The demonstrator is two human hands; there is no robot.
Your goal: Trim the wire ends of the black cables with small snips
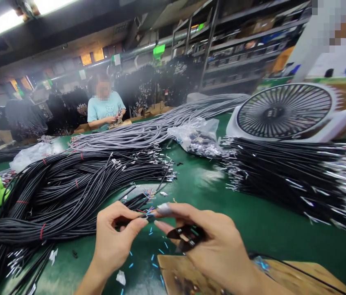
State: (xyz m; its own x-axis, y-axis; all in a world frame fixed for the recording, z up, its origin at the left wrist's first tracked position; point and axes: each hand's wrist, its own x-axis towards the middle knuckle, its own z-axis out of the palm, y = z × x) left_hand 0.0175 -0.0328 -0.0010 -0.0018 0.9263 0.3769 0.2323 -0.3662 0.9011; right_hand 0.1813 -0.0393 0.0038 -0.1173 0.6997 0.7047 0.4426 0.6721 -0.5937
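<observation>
My left hand (113, 235) is closed in a pinch on the end of a black cable (143, 216), where thin coloured wires fan out. Close against those wires are the thumb and index finger of my right hand (212, 237), the index tip wrapped in something silvery. A small dark hand tool (188, 237) with a pointed end sits in the right palm, under the curled fingers; its exact kind is hard to make out. Short blue bits (152, 257) lie scattered on the green table (200, 200) below the hands.
Bundled black cables (77, 180) cover the left side; more black cables (271, 176) are stacked right, under a fan (283, 112). Grey cables (148, 127) and a plastic bag (195, 135) lie behind. A brown board (173, 272) is in front. Across the table is another person (107, 108).
</observation>
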